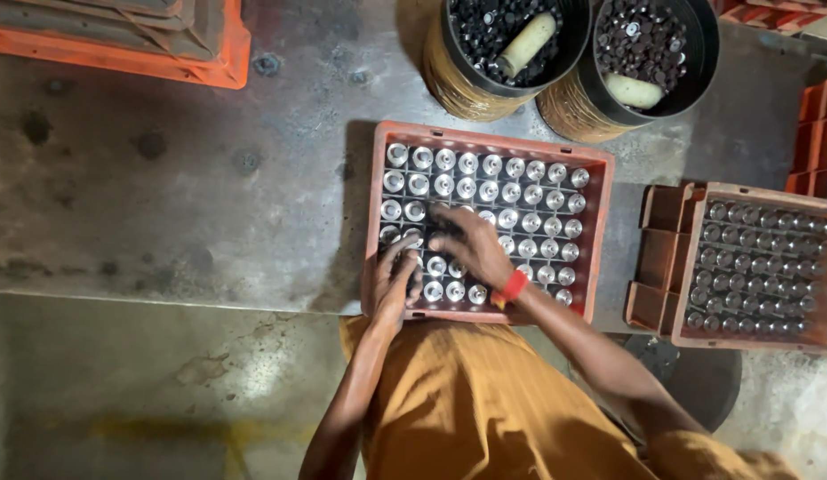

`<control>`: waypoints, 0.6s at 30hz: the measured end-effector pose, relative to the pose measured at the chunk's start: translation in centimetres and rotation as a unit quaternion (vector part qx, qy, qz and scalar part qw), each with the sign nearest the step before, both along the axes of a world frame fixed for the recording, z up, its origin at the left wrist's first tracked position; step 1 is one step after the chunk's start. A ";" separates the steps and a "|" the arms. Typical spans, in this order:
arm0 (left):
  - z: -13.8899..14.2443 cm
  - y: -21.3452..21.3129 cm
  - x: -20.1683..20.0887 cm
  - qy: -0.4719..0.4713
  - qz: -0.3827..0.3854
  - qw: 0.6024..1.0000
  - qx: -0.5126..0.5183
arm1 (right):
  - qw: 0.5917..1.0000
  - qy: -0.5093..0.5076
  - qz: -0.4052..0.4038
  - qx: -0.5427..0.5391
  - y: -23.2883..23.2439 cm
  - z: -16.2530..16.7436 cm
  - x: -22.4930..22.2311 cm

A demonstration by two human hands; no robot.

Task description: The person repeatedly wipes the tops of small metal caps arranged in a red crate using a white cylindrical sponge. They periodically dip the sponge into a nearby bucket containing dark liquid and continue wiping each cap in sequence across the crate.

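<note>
- Both hands work inside the red crate [600, 222] on the bench [209, 196], low in its near-left corner.
- Left hand [394, 283] lies palm down over the nearest rows, fingers bent onto the silver-topped bottles [511, 196]; whether its grip is closed on one of them I cannot tell, since the hand hides what lies beneath.
- Right hand [471, 247] reaches in from the right and rests just beside the left, fingers curled down over the bottle tops near the crate's middle-left; its grip is likewise hidden, so I cannot tell if it clasps anything.
- A red band [514, 286] sits on the right wrist, above the crate's near wall.
- The bottles stand upright in a grid of cells, filling the crate row after row, their round metal tops facing up.
- Behind the crate, touching each other, stand two black tubs [702, 62] with woven outer walls, each heaped with small dark caps and each holding a pale cylinder [526, 42] laid on the caps.
- To the right, apart from the first, a second crate [689, 267] holds more bottles of the same kind, with an empty brown divider section at its left side.
- An orange crate [227, 62] sits at the bench's far-left corner, and more red crates show at the right edge.
</note>
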State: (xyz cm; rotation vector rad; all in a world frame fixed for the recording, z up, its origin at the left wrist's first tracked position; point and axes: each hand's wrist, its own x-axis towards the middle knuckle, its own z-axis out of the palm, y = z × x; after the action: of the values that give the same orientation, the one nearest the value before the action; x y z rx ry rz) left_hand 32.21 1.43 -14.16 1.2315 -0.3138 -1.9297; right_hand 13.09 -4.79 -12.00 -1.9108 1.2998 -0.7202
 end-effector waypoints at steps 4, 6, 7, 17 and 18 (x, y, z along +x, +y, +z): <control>-1.0 0.2 -1.4 -0.001 0.008 0.999 0.037 | 0.940 -0.155 -0.026 0.302 2.3 -0.9 0.6; -2.1 0.3 -1.3 0.087 0.088 0.986 0.107 | 0.926 -0.084 -0.141 0.340 1.4 -1.5 0.2; -2.6 0.3 -1.0 0.130 0.128 0.973 0.141 | 0.955 -0.070 -0.142 0.250 0.3 -1.7 -0.3; -2.4 1.7 0.2 0.072 0.130 0.988 0.027 | 0.954 0.263 0.022 -0.143 -7.1 -1.5 -0.3; -2.1 1.6 0.2 0.072 0.124 0.989 0.026 | 0.952 0.275 0.028 -0.130 -7.2 -1.5 0.0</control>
State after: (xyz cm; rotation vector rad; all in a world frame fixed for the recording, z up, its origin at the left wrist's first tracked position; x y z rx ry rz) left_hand 32.37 3.07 -16.29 1.1011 -0.0328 -1.8080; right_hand 13.08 -11.96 -13.49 -2.4684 1.5248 -0.3464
